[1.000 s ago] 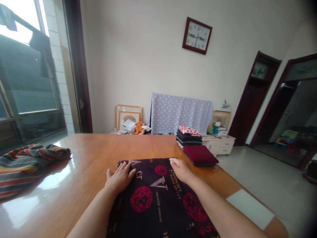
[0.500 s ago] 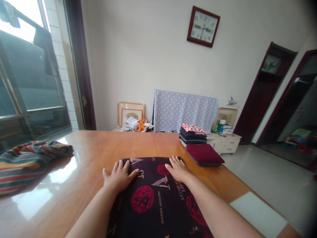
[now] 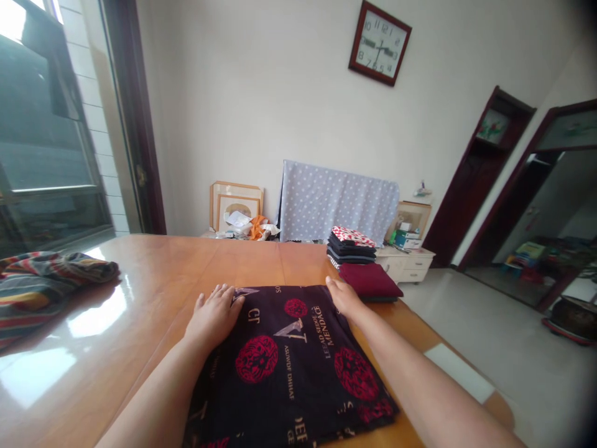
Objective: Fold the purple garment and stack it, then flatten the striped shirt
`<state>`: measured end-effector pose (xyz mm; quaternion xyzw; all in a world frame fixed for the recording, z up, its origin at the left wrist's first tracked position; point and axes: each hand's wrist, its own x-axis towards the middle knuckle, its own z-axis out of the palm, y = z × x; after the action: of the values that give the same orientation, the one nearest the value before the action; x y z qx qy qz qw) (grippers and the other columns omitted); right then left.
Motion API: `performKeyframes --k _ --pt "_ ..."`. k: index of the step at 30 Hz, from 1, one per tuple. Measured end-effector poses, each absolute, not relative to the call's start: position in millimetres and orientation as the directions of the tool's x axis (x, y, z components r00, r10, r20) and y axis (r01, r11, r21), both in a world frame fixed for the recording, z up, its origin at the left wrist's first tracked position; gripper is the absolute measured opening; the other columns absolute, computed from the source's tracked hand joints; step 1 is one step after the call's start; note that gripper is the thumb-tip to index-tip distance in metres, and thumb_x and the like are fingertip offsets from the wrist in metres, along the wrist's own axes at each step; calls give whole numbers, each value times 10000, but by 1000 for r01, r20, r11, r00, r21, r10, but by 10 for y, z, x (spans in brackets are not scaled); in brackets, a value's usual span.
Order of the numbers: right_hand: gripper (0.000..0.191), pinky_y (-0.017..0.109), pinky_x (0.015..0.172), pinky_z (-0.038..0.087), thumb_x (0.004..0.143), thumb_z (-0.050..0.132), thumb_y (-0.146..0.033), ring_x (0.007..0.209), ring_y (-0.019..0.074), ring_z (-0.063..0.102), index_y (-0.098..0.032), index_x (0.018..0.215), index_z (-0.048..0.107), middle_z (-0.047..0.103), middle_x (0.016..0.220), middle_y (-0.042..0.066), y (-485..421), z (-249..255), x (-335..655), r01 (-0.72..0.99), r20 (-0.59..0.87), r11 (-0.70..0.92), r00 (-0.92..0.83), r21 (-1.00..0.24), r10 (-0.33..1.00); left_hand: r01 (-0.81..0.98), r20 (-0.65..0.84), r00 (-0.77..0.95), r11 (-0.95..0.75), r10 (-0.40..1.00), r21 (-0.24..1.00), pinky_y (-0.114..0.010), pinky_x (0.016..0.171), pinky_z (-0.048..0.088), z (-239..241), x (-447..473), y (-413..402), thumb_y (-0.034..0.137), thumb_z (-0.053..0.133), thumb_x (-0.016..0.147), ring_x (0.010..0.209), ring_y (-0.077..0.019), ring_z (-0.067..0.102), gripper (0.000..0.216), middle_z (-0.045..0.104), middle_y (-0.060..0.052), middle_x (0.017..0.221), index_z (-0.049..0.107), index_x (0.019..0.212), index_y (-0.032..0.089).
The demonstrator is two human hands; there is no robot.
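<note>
A black garment or cloth [image 3: 303,386], printed with red emblems and pale lettering, lies folded flat on the brown table [image 3: 153,292] in front of me. At its far left corner rests my left hand [image 3: 214,316], open, the thumb apart from the fingers and lying on the fabric. My right hand [image 3: 346,300] is turned on its side against the far right corner, thumb uppermost. Its other fingers are hidden, so I cannot see whether they grip the edge. Just beyond that hand lies a folded maroon garment [image 3: 370,280] on top of a dark one.
A stack of folded clothes [image 3: 352,246] stands behind the maroon garment. At the left lies a crumpled striped garment [image 3: 51,280]. A pale sheet [image 3: 459,372] is by the table's right edge. Past the table are a polka-dot cover [image 3: 336,202] and a white cabinet [image 3: 410,266].
Both hands have moved outward from the top of the cloth to its far corners. My right hand has turned from lying flat onto its side. The view has shifted slightly to the right.
</note>
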<state>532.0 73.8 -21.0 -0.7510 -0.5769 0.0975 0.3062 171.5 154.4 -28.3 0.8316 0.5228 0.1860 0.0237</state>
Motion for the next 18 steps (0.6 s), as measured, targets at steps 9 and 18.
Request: performKeyframes --k 9,18 --pt "645 480 1209 86 1012 264 -560 1511 261 220 -188 1520 404 331 1608 108 528 -538 5164 918 72 -265 298 -295 952 833 76 477 -478 875 280 -579 1209 135 -406 1765 1494 740 323 893 1527 -303 179 835 308 -136 1617 419 1513 188" --pt "401 284 682 395 954 420 -469 839 228 657 -188 890 699 725 860 109 324 -257 5447 833 133 -462 518 -305 845 822 117 484 -496 867 280 -588 1209 126 -496 1770 1560 757 318 884 1522 -306 200 837 317 -133 1615 439 1503 207"
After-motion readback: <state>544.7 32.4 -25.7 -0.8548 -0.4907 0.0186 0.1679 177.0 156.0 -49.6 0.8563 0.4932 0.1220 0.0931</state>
